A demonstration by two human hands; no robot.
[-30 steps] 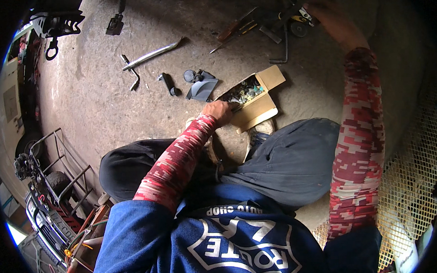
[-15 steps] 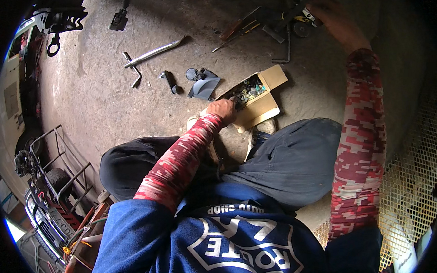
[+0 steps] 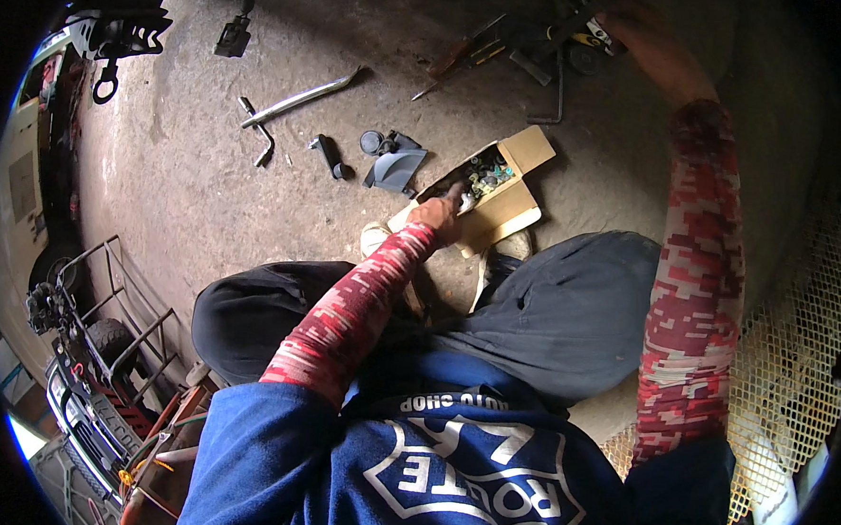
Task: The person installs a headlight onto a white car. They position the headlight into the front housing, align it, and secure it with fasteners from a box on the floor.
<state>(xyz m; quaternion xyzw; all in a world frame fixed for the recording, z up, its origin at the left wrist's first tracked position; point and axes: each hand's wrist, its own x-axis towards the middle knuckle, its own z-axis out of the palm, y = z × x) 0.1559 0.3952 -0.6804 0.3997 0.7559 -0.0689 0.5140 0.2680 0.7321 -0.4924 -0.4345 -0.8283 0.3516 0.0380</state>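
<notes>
My left hand (image 3: 438,216) is at the near left end of an open cardboard box (image 3: 505,210), its index finger stretched in among small fittings. The box holds many small dark, white and greenish pieces (image 3: 490,176); its flaps stand open to the right and near side. At the far right, my right hand (image 3: 637,29) reaches into a heap of tools. Its fingers are bent beside a silver and yellow hand tool (image 3: 599,34); shadow hides what lies between them.
Left of the box lie grey plastic parts (image 3: 395,166), a black lever-shaped piece (image 3: 331,157) and a long chrome bar (image 3: 300,102) with an L-shaped wrench. A screwdriver (image 3: 446,74) and a hex key (image 3: 558,89) lie near the tool heap. Wire mesh (image 3: 785,377) stands at right.
My left hand has shifted slightly to the right and nearer, its index finger now showing inside the box. The right hand stays at the tool heap, nearly unmoved.
</notes>
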